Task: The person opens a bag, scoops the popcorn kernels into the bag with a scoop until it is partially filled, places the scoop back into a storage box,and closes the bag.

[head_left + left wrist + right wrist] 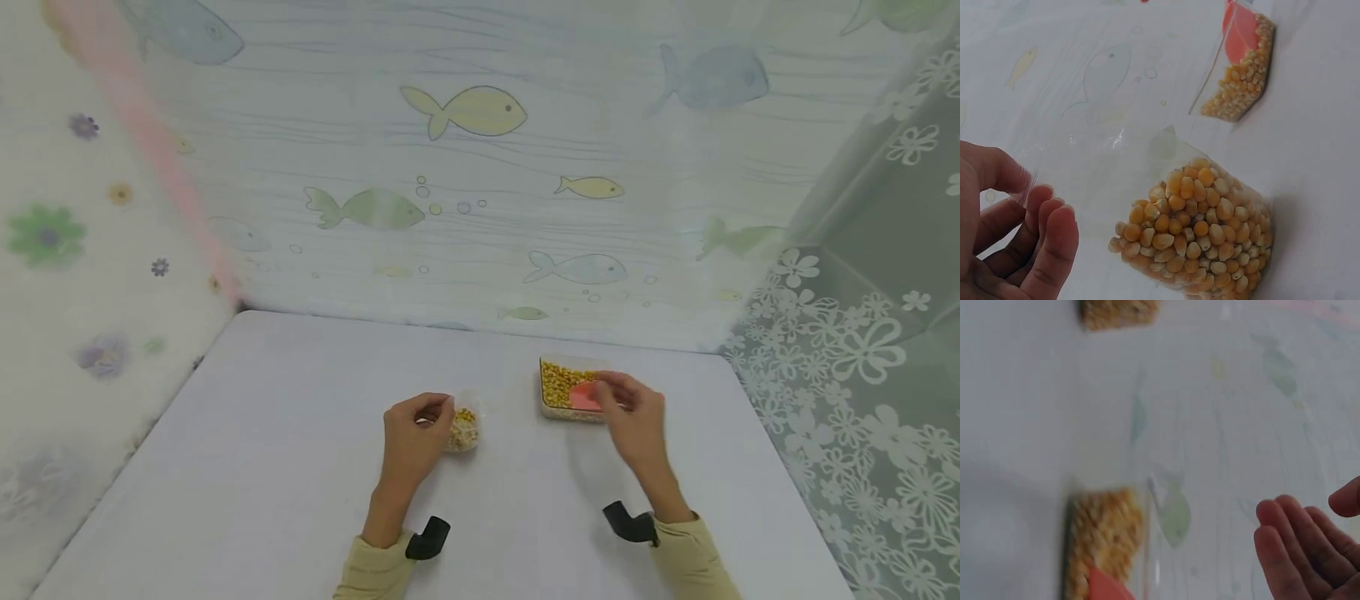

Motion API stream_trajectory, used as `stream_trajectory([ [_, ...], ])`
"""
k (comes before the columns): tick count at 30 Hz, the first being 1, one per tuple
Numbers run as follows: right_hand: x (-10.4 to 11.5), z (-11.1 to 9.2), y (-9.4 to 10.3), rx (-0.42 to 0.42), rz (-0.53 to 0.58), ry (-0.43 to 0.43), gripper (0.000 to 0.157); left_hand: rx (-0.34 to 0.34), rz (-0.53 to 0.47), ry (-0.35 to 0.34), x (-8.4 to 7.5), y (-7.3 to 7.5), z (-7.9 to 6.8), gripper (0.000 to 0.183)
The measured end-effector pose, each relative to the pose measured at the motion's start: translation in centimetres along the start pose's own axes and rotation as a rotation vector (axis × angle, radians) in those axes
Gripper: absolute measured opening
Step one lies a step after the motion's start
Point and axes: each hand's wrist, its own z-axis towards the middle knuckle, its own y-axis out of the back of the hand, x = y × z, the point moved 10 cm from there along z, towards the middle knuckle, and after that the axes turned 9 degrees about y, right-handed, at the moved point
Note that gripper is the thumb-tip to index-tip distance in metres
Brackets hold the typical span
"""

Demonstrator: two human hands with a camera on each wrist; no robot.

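Note:
My left hand (414, 440) pinches the top edge of a clear plastic bag (465, 432) between thumb and fingers. The bag stands on the table, its lower part full of yellow corn kernels (1197, 231). Further right is a clear rectangular container (564, 412), also holding kernels. A red plastic scoop (583, 395) lies on the kernels inside it. My right hand (637, 421) hovers over the container's right side, overlapping the scoop in the head view. In the right wrist view its fingers (1300, 556) are relaxed, the thumb apart from them, with nothing between.
A white cloth-covered table (300, 467) lies under everything. A curtain printed with fish (480, 208) hangs along its back edge. Patterned curtains also close off the left and right sides. Black curved mounts (429, 538) sit at both wrists.

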Motion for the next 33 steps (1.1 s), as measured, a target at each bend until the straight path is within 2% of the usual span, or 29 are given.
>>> stream_trajectory([
  [4, 0.6, -1.6, -7.0, 0.231, 0.116, 0.027, 0.026, 0.069, 0.005, -0.002, 0.1, -0.4, 0.1, 0.011],
  [6, 0.8, -2.4, -9.7, 0.324, 0.143, 0.033, 0.034, 0.109, 0.004, -0.018, -0.1, -0.6, 0.1, 0.015],
  [9, 1.1, -3.4, -12.7, 0.419, 0.198, 0.038, 0.041, 0.169, -0.012, -0.062, -0.3, -0.8, 0.0, 0.024],
  [12, 1.3, -4.1, -14.4, 0.475, 0.273, 0.036, 0.043, 0.222, -0.015, -0.083, -0.3, -0.9, 0.0, 0.027],
  [17, 0.8, -4.9, -15.6, 0.532, 0.397, 0.000, 0.046, 0.239, 0.037, -0.050, 0.1, -0.9, 0.2, 0.020],
  [20, 0.1, -5.1, -15.7, 0.520, 0.420, -0.029, 0.048, 0.231, 0.051, -0.036, 0.3, -0.7, 0.3, 0.016],
  [23, -0.4, -5.0, -15.5, 0.472, 0.411, -0.025, 0.043, 0.212, 0.064, -0.067, 0.2, -0.4, 0.4, 0.014],
  [28, -0.4, -4.3, -14.7, 0.363, 0.346, 0.037, 0.025, 0.154, 0.093, -0.143, -0.4, 0.3, 0.5, 0.010],
  [33, 0.0, -3.4, -13.4, 0.280, 0.311, 0.016, 0.016, 0.145, 0.089, -0.176, -0.7, 0.5, 0.5, 0.009],
])
